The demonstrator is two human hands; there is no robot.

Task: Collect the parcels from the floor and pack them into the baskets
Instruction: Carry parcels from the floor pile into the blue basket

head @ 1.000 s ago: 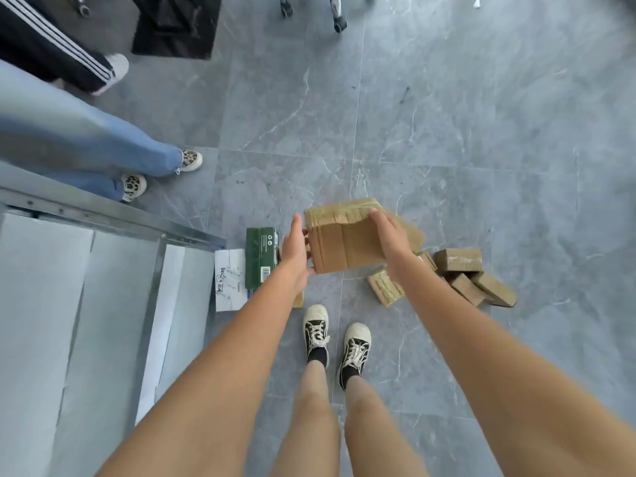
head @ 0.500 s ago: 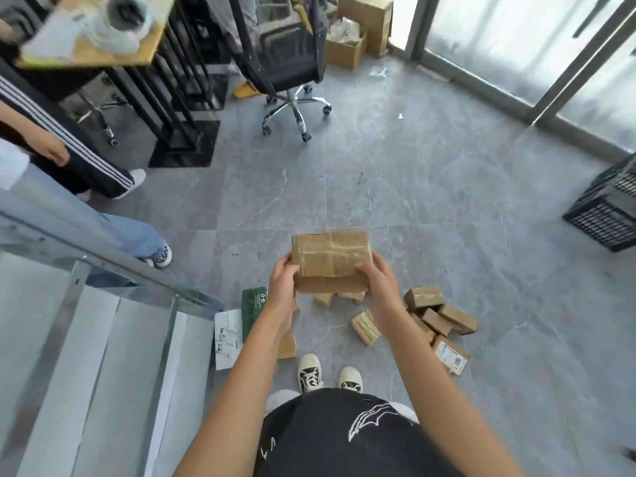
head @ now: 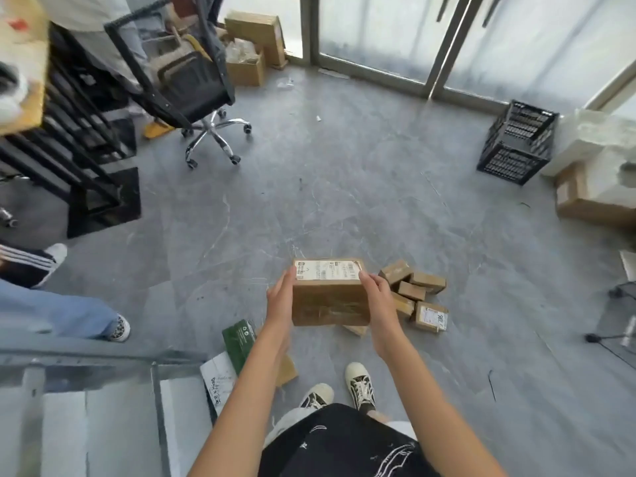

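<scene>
- We hold one cardboard parcel (head: 330,292) in the centre of the frame, pressed between both palms: our left hand (head: 280,301) lies flat against its left side and our right hand (head: 377,299) against its right side, fingers fairly straight, not hooked around it.
- A second ago we were bent low over the floor with this parcel; now we stand upright and our view has lifted, so the room has opened up. The parcel has also turned, and its white shipping label (head: 327,270) now faces up.
- That lift brings a black basket (head: 516,142) into sight at the upper right of the frame, well apart from us across the grey floor. We judge it the likely place for this parcel, so a walk comes next.
- A cluster of small parcels (head: 414,294) lies on the floor just right of our hands, and a green box (head: 239,339) and a white packet (head: 220,376) lie at the lower left. Much collecting remains.
- An office chair (head: 192,80) stands at the upper left, off our likely path.
</scene>
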